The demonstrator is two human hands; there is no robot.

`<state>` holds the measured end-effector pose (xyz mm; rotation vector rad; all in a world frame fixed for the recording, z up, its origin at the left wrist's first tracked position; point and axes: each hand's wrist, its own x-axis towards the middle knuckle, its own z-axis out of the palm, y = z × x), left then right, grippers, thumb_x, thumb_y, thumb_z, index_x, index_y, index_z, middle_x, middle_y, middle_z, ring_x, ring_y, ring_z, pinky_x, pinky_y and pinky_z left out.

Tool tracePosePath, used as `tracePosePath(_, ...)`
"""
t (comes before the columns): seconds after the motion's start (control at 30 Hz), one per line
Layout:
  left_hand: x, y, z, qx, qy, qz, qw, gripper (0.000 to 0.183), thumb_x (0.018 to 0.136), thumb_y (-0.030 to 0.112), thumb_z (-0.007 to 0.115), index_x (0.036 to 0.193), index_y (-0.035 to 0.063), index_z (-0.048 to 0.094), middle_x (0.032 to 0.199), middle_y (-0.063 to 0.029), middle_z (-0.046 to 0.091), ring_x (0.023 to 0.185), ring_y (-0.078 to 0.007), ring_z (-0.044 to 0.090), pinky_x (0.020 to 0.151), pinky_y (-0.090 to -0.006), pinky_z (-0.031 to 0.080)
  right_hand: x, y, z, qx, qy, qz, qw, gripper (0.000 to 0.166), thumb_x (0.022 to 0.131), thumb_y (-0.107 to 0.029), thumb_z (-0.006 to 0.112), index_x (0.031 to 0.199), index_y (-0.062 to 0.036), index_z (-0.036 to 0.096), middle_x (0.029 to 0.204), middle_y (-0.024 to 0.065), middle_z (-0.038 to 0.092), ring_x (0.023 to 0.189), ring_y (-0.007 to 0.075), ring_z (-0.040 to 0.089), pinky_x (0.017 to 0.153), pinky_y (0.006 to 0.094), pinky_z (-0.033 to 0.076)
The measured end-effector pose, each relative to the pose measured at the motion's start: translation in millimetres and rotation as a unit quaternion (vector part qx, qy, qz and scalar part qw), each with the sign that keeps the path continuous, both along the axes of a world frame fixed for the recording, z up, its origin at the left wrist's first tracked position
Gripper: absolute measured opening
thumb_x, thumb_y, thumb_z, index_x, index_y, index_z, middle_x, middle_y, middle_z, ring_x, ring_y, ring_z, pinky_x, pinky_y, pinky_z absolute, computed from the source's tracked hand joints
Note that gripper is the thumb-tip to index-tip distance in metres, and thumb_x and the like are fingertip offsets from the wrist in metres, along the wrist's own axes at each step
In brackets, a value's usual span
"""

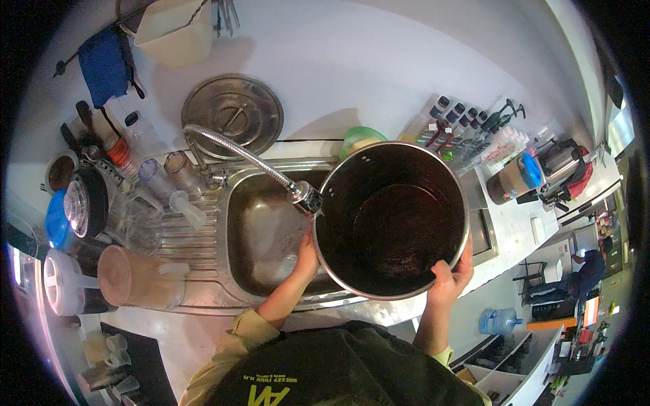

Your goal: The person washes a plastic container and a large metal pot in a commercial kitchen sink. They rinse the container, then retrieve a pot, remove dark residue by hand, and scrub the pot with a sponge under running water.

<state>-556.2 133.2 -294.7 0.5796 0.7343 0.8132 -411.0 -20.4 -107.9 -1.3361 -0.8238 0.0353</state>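
Note:
A large deep metal pot, dark inside, is held over the right part of the stainless steel sink, its mouth towards me. My left hand grips its left side, the fingers hidden behind the wall. On the lower right, my right hand holds the rim, thumb over the edge. The head of a flexible metal faucet hangs at the pot's left rim; I cannot tell if they touch. Behind the sink a round metal lid leans on the wall.
Plastic pitchers, clear cups and a blender jar crowd the ribbed drainboard. A green bowl stands behind the pot. Bottles line the wall at right, near a blue-lidded container. A person is far off at right.

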Motion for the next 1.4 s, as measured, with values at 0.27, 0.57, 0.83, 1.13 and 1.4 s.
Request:
tracePosePath(0.27, -15, 4, 26, -0.028, 0.029, -0.097, 0.994, 0.061, 0.093, 0.051, 0.042, 0.135, 0.0062, 0.04, 0.133, -0.013, 0.046, 0.12, -0.0224, 0.043, 0.101, -0.0346, 0.033, -7, 16, 33, -0.06, -0.14, 0.009, 0.988, 0.063, 0.061, -0.012, 0.053, 0.123, 0.0048, 0.053, 0.132, 0.0215, 0.046, 0.126, 0.032, 0.042, 0.105, 0.0398, 0.029)
tracePosePath(0.57, 17, 27, -17, 0.174, 0.17, -0.152, 0.958, 0.041, 0.092, 0.032, 0.055, 0.122, 0.004, 0.052, 0.108, -0.0044, 0.061, 0.099, -0.015, 0.053, 0.086, -0.0316, 0.043, -18, 13, 58, -0.152, -0.277, 0.031, 0.948, 0.058, 0.071, -0.029, 0.057, 0.118, 0.0048, 0.057, 0.126, 0.0205, 0.053, 0.122, 0.036, 0.046, 0.104, 0.043, 0.03)
tracePosePath(0.83, 3, 22, -4, -0.058, 0.016, -0.174, 0.983, 0.033, 0.091, 0.03, 0.058, 0.114, 0.0062, 0.055, 0.107, -0.0056, 0.058, 0.098, -0.0156, 0.054, 0.081, -0.0335, 0.046, -22, 3, 40, -0.064, -0.398, -0.016, 0.915, 0.046, 0.083, -0.037, 0.054, 0.118, -0.0082, 0.059, 0.126, 0.0191, 0.049, 0.118, 0.0432, 0.046, 0.098, 0.0503, 0.035)
tracePosePath(1.13, -7, 3, -2, -0.111, 0.018, -0.282, 0.953, 0.028, 0.087, 0.013, 0.061, 0.113, 0.0074, 0.054, 0.104, -0.0058, 0.062, 0.09, -0.021, 0.062, 0.075, -0.0341, 0.054, -67, -22, -86, -0.052, -0.549, -0.146, 0.821, 0.022, 0.071, -0.035, 0.07, 0.092, -0.0312, 0.069, 0.136, 0.0067, 0.039, 0.131, 0.0351, 0.019, 0.106, 0.0545, 0.019)
tracePosePath(1.4, -14, 0, 21, -0.112, 0.004, -0.368, 0.923, 0.039, 0.078, 0.01, 0.071, 0.113, 0.0058, 0.055, 0.1, -0.0068, 0.063, 0.093, -0.0203, 0.062, 0.084, -0.0342, 0.051, -51, 8, -85, 0.0, -0.463, -0.207, 0.862, 0.039, 0.064, 0.009, 0.048, 0.093, -0.0151, 0.037, 0.127, 0.0223, 0.024, 0.13, 0.0557, 0.014, 0.105, 0.0658, 0.011)
